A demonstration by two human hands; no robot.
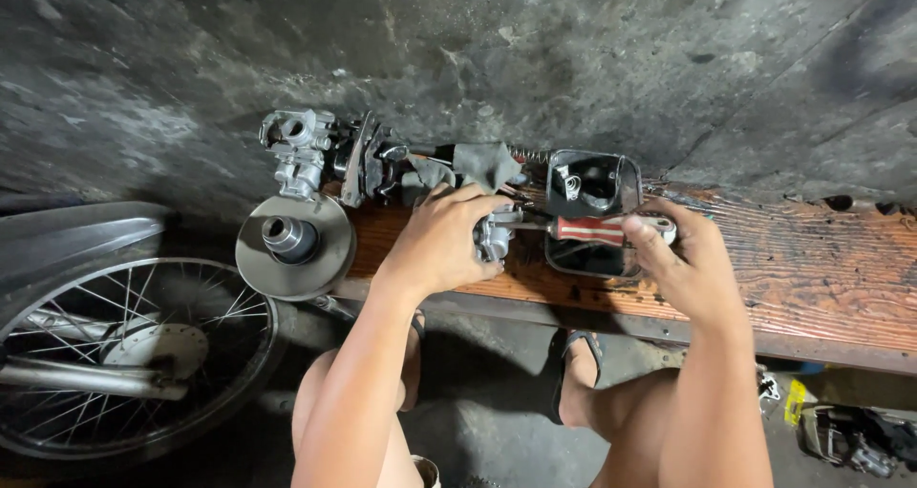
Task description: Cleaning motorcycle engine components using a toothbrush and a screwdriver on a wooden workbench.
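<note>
Your left hand (441, 244) is clamped around a small grey metal part (495, 237), fingers curled over its top, holding it just above the front edge of the wooden bench (812, 268). Your right hand (690, 264) is closed on the red-and-white handle of a screwdriver (597, 228), thumb lying along the end of the grip.

The screwdriver runs almost level, left to right, its shaft pointing left straight into the part (the tip itself is hidden where it meets the metal, so you cannot tell what it sits in). So the part lies directly left of your right hand, along the tool's long axis, and your left hand is the one on it.

Under the screwdriver sits a dark, glossy tray (626, 178) with small pieces inside. Behind your left hand lie a grey rag (487, 163) and a spring (533, 154). Further left, a round pulley disc (296, 246) hangs over the bench end, with a carburettor body (298, 149) just behind it. A spoked wheel (124, 354) stands on the floor at lower left.
</note>
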